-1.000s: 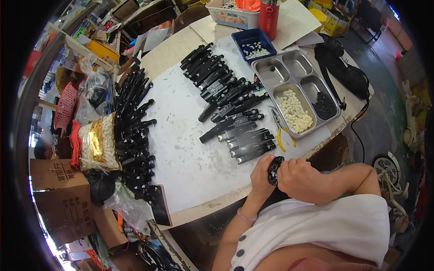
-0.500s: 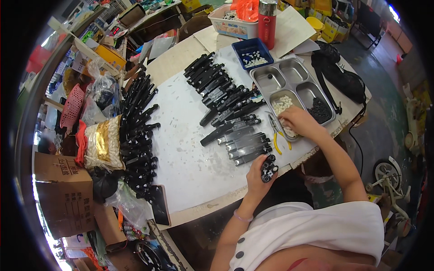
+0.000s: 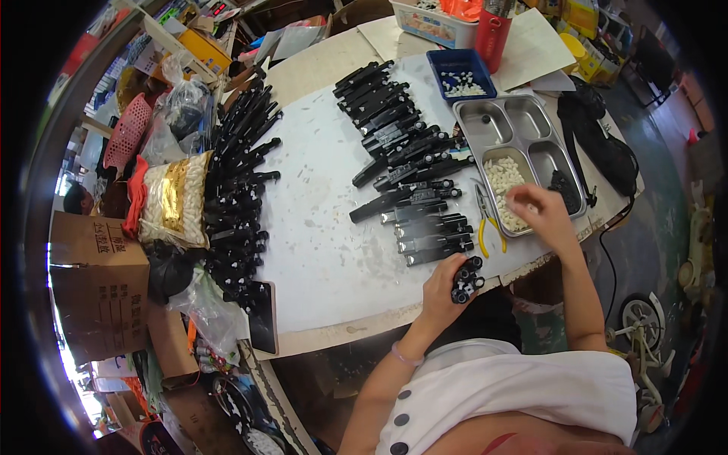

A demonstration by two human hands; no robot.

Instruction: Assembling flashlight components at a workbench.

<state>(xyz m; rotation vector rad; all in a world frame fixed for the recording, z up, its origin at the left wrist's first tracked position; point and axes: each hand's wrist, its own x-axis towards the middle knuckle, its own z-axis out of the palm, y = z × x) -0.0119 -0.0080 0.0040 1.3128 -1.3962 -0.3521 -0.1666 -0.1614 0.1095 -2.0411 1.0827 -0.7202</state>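
Observation:
My left hand (image 3: 441,287) is wrapped round a black plastic part (image 3: 467,280) whose end with several round tubes faces up, just off the table's near edge. My right hand (image 3: 540,212) hovers over the metal tray (image 3: 523,231), above the compartment of small white pieces (image 3: 502,178). Its thumb and fingers are curled together; whatever is between them is too small to make out. Left of the tray lie pliers with yellow handles (image 3: 483,229). A row of black plastic parts (image 3: 409,163) runs up the middle of the white table.
Small black pieces (image 3: 563,189) fill another tray compartment. Behind stand a blue bin (image 3: 459,76) and a red flask (image 3: 493,42). More black parts (image 3: 239,182) are heaped at left, by a phone (image 3: 263,318) and a cardboard box (image 3: 98,288). A black bag (image 3: 599,144) lies at right.
My right hand has lifted out of the white pieces, its fingers curled. The left hand keeps hold of the black part. The whole view has shifted a little.

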